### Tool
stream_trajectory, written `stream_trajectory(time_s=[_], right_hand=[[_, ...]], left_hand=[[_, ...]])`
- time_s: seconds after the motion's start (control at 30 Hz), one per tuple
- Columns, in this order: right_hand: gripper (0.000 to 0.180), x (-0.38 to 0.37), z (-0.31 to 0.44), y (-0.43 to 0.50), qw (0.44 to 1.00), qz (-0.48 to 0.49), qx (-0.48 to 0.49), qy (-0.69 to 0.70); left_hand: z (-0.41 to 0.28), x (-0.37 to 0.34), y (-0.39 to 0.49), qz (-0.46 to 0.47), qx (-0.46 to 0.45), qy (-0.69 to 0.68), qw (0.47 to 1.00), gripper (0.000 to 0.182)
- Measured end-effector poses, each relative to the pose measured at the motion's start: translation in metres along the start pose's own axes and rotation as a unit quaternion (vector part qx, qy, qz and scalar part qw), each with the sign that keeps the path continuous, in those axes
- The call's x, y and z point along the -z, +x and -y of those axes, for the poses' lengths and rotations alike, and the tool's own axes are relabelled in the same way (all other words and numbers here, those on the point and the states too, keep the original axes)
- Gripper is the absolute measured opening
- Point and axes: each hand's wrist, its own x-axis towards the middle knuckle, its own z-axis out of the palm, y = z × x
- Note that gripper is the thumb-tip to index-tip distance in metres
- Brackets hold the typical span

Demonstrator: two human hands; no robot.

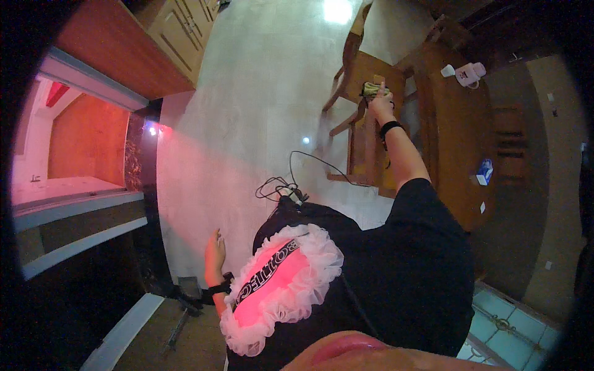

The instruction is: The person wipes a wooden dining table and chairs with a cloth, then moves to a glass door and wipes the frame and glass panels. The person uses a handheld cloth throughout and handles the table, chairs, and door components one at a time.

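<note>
My right hand [381, 105] is stretched out at the upper right, closed around a crumpled yellow-green cloth [375, 90]. The cloth is at the seat of a wooden chair [378, 67], beside the long wooden table; whether it touches the seat cannot be told. My left hand [215, 252] hangs low on the left beside my body, empty, with its fingers loosely extended. Both wrists wear dark bands. Between the hands are my black shirt with a pink, ruffled front panel and the tiled floor.
On the wooden table [445, 134] are a pink jug [469, 74], a white cup [448, 71] and a blue-and-white tissue pack [484, 172]. A power strip with a tangled black cable [274, 185] lies on the floor near my body. Wooden cabinets [178, 39] stand at the upper left.
</note>
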Motion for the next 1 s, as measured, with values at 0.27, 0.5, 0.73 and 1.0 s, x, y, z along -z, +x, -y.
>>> stream_trajectory(time_s=[0.27,0.5,0.73,1.0], right_hand=[[0.083,0.013,-0.01,-0.036,0.998,-0.04,0.037,-0.036],[0.081,0.008,-0.057,-0.22,0.979,-0.052,0.125,0.149],[0.073,0.003,-0.096,-0.338,0.974,-0.08,0.031,0.21],[0.06,0.037,-0.044,-0.337,0.877,-0.092,-0.034,0.47]], left_hand=[[0.01,0.017,0.03,0.127,-0.019,0.029,0.991,0.04],[-0.015,0.057,0.091,0.142,-0.163,0.094,0.972,0.039],[-0.069,0.126,0.16,0.122,-0.244,0.2,0.941,0.04],[-0.13,0.121,0.185,0.138,-0.307,0.16,0.928,0.053]])
